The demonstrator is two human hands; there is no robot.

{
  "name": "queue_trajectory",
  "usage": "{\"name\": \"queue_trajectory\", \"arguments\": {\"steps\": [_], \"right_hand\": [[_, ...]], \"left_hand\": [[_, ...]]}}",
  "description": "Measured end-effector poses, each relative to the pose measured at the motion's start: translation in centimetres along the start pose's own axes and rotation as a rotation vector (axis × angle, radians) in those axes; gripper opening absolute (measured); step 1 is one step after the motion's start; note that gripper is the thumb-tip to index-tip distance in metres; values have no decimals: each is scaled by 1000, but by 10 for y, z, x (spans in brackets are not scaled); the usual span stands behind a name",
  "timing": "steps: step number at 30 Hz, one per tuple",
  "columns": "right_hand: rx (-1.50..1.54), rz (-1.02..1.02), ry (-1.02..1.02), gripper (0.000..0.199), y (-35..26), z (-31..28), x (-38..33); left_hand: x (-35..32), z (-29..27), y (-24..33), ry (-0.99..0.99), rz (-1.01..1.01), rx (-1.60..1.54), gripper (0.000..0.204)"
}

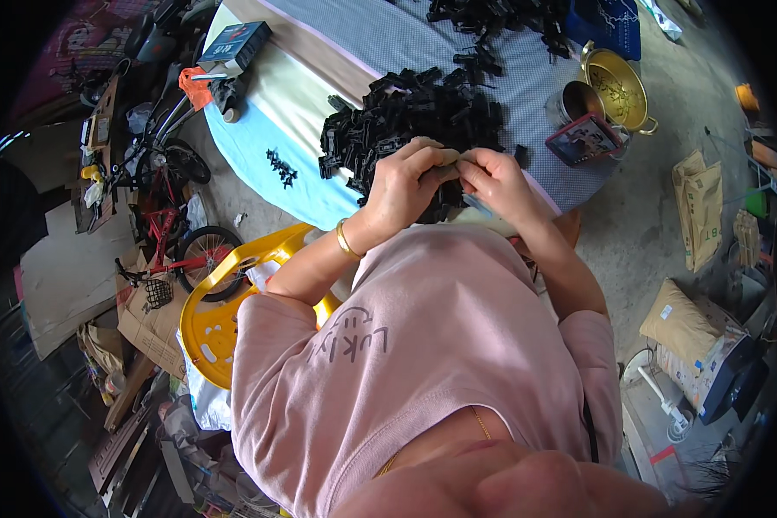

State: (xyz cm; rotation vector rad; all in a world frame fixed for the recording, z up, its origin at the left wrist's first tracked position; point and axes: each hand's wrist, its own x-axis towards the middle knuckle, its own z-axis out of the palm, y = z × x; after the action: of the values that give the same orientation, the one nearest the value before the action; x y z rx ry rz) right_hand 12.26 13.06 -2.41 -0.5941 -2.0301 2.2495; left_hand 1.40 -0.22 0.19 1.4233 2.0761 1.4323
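Note:
My left hand [406, 183] and my right hand [492, 180] meet fingertip to fingertip just above the near edge of a round table [259, 138]. Both pinch the same small dark plastic part [451, 164] between thumbs and fingers. A gold bangle sits on my left wrist. Right behind my hands lies a big heap of black plastic parts [414, 112] on the chequered cloth. A second heap [501, 22] lies farther back. A few loose black parts [281, 167] rest on the blue cloth edge to the left.
A phone [583, 138] leans on a steel tin beside a brass pot [620, 86] at the table's right. A dark box [237, 43] lies at the far left edge. A yellow plastic chair [220, 302] and a red bicycle [177, 233] stand left; sacks [695, 328] lie right.

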Motion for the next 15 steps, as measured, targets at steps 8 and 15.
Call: {"name": "queue_trajectory", "arguments": {"steps": [8, 15], "right_hand": [[-925, -128, 405, 19, 35, -58, 97], [-1289, 173, 370, 21, 96, -92, 167]], "left_hand": [[3, -11, -34, 33, -73, 395, 29], [0, -9, -37, -80, -25, 394, 26]]}}
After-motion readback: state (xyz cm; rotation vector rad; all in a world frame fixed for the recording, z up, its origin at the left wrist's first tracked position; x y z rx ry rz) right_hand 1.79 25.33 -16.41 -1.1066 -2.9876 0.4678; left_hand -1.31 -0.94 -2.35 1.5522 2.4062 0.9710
